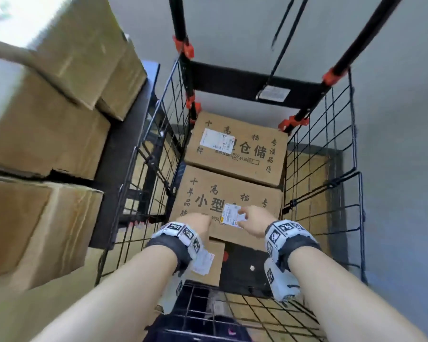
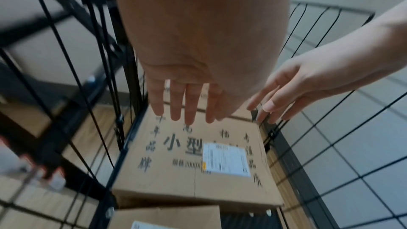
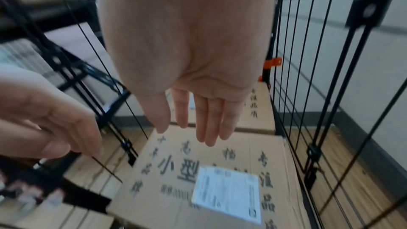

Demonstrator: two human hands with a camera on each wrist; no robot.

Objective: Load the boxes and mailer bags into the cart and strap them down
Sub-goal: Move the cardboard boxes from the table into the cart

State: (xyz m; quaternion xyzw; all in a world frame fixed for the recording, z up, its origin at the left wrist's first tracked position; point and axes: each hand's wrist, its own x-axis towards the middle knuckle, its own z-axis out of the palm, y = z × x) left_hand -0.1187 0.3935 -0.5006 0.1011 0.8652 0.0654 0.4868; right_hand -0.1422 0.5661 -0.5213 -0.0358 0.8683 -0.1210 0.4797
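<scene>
Hovering over the front box inside the cart, both hands empty.

Reaching down with the left hand and the right hand side by side above the front box, fingers straight and slightly spread, gripping nothing; no contact with the cardboard showing in either wrist view. Lying flat and printed side up, with a white label below the fingertips, well short of them toward the box's near edge. Sitting snug between the cart's wire sides, probably for a tight, level stack. Butting against the back box beyond the front box, with a smaller box just below its near edge. Likely checking the seating or letting go. Waiting left of the front box, outside the cart: more boxes on a shelf. Hanging above the back box: black straps, not yet fastened.
</scene>
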